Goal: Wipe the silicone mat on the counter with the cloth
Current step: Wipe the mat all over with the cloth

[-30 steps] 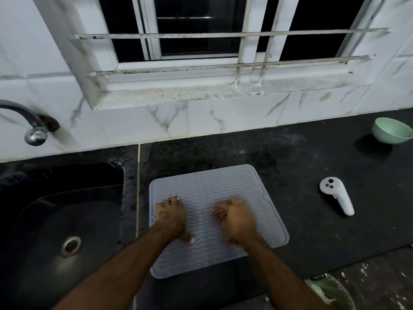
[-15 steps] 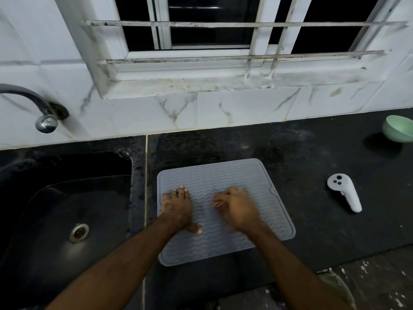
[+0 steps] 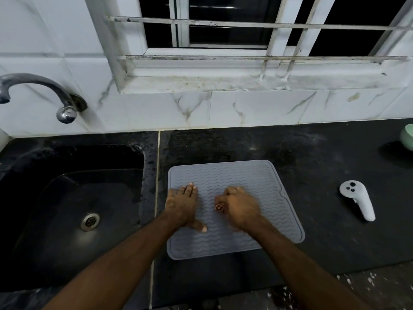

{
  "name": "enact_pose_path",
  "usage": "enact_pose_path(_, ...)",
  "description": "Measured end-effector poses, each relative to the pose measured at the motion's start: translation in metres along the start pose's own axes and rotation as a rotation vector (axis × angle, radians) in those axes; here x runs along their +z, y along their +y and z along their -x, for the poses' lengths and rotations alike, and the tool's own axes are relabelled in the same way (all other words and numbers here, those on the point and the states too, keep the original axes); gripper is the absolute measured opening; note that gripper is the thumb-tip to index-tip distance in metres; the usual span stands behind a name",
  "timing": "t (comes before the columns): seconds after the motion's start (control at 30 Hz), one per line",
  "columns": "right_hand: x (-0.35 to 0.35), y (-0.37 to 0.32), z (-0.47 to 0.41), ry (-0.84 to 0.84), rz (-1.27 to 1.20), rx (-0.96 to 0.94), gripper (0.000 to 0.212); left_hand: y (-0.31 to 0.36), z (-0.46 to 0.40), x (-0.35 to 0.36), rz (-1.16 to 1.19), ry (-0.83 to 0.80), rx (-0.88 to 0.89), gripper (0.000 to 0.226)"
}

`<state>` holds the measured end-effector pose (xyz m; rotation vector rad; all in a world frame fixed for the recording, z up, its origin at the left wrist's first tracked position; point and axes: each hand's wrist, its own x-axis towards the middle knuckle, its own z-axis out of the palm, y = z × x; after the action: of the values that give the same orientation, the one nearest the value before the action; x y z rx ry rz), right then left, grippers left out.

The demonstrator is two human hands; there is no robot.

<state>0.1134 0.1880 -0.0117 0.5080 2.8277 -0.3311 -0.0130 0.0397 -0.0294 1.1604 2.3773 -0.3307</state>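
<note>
A grey silicone mat (image 3: 243, 175) with a wavy ribbed surface lies flat on the black counter. My left hand (image 3: 182, 204) presses flat on the mat's left part, fingers together and thumb out. My right hand (image 3: 240, 208) rests on the mat's middle, curled into a fist around a small wad of cloth (image 3: 220, 206); only a reddish patterned bit of it shows at the thumb side, the remainder is hidden inside the fist.
A black sink (image 3: 73, 209) with a drain sits left of the mat, under a metal tap (image 3: 44, 90). A white handheld controller (image 3: 357, 201) lies on the counter to the right. A pale green bowl (image 3: 407, 137) stands at the far right edge. Tiled wall and barred window behind.
My view has shifted left, so the mat and hands sit further right in the frame. My right fist has moved slightly on the mat; my left hand stays pressed down.
</note>
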Motion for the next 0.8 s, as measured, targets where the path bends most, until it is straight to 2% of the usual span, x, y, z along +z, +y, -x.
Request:
enact_pose_path(0.1,0.012,-0.015,-0.003,-0.030,-0.012,-0.074,0.041,-0.013,0.009,0.007,-0.022,0.010,0.041,0.149)
enact_pose_path(0.2,0.007,-0.003,0.002,-0.054,-0.063,0.027,0.040,-0.024,0.016,0.013,-0.047,-0.002,0.049,0.149)
enact_pose_path(0.3,-0.001,0.013,-0.001,-0.052,-0.010,0.115,0.033,-0.030,0.020,0.019,-0.048,-0.002,0.061,0.148)
enact_pose_path(0.5,0.010,-0.043,-0.011,-0.076,-0.055,-0.051,0.045,-0.040,0.025,0.024,-0.051,0.010,0.048,0.149)
enact_pose_path(0.73,-0.007,-0.018,-0.011,-0.129,0.011,0.063,0.035,-0.036,0.024,0.027,-0.024,0.004,0.043,0.151)
enact_pose_path(0.8,-0.005,-0.036,-0.016,-0.085,-0.006,0.014,0.033,-0.037,0.024,0.027,-0.019,0.005,0.029,0.152)
